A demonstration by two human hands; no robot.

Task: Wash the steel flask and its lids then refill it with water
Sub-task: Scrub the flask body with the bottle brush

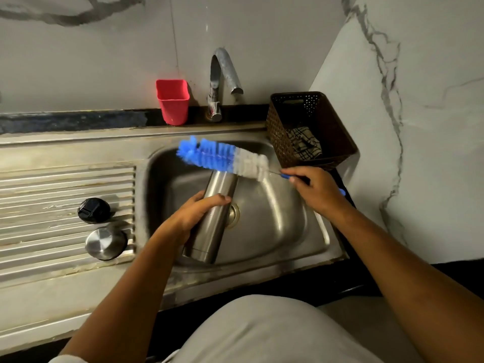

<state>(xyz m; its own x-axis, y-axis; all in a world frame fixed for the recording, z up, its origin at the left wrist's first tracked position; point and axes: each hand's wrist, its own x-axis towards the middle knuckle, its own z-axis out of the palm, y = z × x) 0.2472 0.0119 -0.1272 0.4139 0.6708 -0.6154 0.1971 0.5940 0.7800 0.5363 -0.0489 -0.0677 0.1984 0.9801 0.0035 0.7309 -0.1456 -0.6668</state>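
Observation:
My left hand grips the steel flask around its middle, holding it tilted over the sink basin with its far end pointing away from me. My right hand holds the blue handle of a bottle brush, whose blue and white bristles lie across the flask's far end, outside it. A black lid and a steel lid lie on the ribbed draining board to the left of the basin.
The tap stands behind the basin, and no water is visible running from it. A red plastic cup sits left of the tap. A brown woven basket with a checked cloth stands at the back right, against the marble wall.

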